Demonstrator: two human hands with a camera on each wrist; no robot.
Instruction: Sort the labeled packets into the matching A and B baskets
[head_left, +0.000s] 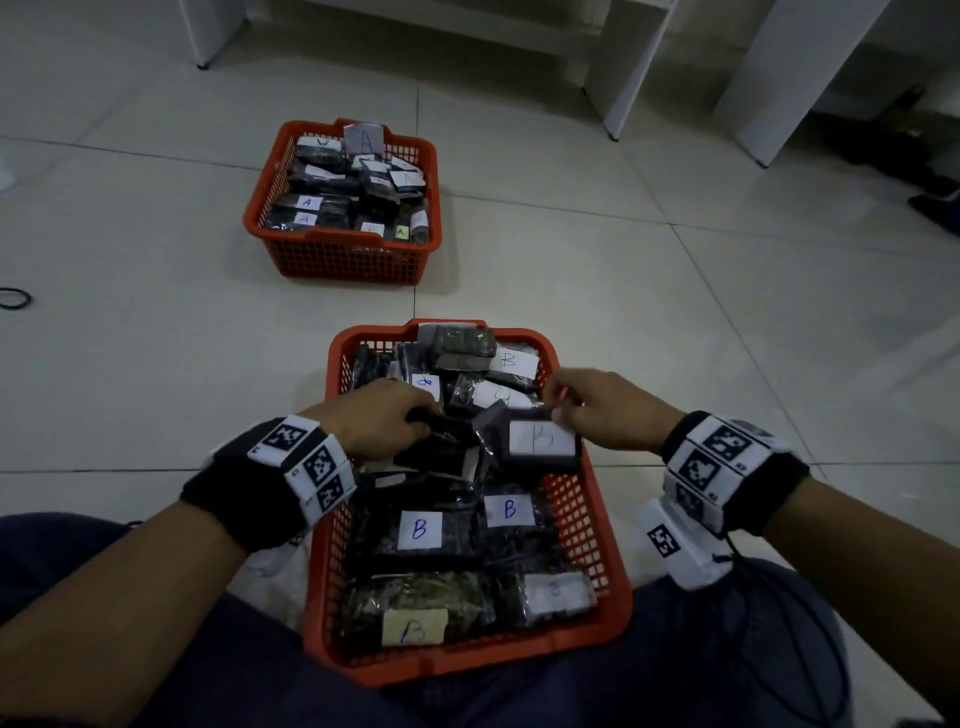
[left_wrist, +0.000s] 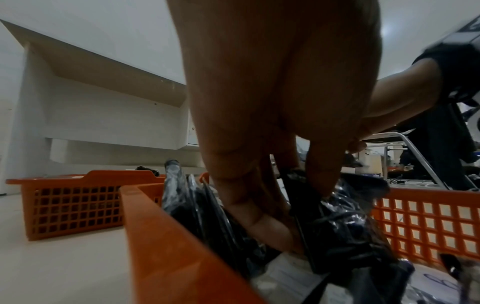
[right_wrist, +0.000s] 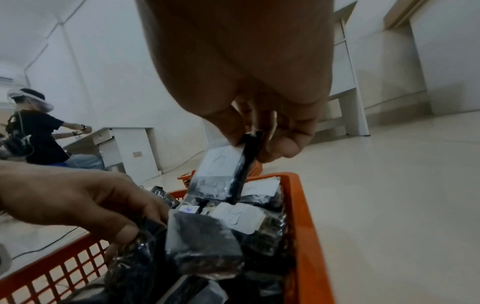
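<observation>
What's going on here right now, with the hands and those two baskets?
A person sits on the floor with the near orange basket at their lap, full of dark packets labeled B. The right hand pinches the edge of a B-labeled packet over that basket. The left hand grips another dark packet in the pile; its label is not visible. The far basket, tagged A, sits further out on the tiles, already holding A packets.

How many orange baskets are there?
2. The near basket sits by the person's legs, full of packets marked B, with both hands in it. The far basket sits farther away on the floor, holding packets marked A. No others show, though some could be out of view.
</observation>
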